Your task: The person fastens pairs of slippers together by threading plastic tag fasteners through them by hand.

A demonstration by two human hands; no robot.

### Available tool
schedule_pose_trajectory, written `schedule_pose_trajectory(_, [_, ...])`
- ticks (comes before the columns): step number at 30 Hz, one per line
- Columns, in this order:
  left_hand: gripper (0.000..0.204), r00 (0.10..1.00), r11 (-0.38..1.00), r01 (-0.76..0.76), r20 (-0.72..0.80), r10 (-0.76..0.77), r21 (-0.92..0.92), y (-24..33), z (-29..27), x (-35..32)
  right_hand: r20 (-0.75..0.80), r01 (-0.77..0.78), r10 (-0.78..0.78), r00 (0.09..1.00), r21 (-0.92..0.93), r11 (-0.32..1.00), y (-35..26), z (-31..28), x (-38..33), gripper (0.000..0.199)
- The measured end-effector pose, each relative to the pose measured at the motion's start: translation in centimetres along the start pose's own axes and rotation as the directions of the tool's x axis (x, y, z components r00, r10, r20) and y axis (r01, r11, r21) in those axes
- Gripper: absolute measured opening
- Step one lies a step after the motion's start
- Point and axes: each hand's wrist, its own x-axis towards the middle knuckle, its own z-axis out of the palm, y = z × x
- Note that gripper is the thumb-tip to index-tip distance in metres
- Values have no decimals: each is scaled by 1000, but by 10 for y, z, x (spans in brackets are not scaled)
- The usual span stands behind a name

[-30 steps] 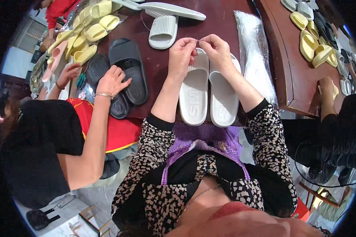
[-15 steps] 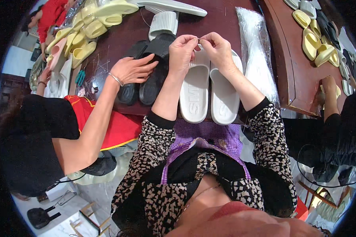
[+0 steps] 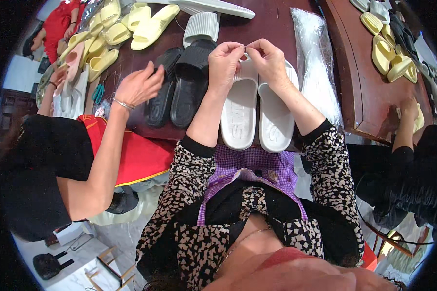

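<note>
From the head view, your left hand (image 3: 225, 60) and right hand (image 3: 268, 59) meet fingertip to fingertip above the toe end of the white slippers (image 3: 257, 114), both pinched on something too small to make out, perhaps a thread. The pair lies side by side on the dark counter (image 3: 277, 29), just before you. Left of them, a co-worker's hand (image 3: 138, 85) hovers open over the black slippers (image 3: 179, 87).
</note>
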Motion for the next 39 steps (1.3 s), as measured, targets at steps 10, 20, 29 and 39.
schedule_pose_trajectory(10, [1, 985, 983, 149, 108, -137, -110, 2, -14, 7, -17, 74, -74, 997, 19, 997, 5, 6, 2, 10])
schedule_pose_trajectory(20, [1, 982, 982, 171, 94, -163, -82, 1, -12, 5, 61, -59, 53, 997, 87, 995, 18, 4, 2, 9])
schedule_pose_trajectory(29, [2, 977, 988, 146, 164, -137, -42, -1, -14, 7, 67, -71, 70, 995, 7, 997, 10, 1, 0, 10])
schedule_pose_trajectory(39, [17, 998, 990, -60, -19, 62, 129, 10, -8, -6, 138, 377, -351, 926, -295, 878, -22, -38, 26, 13])
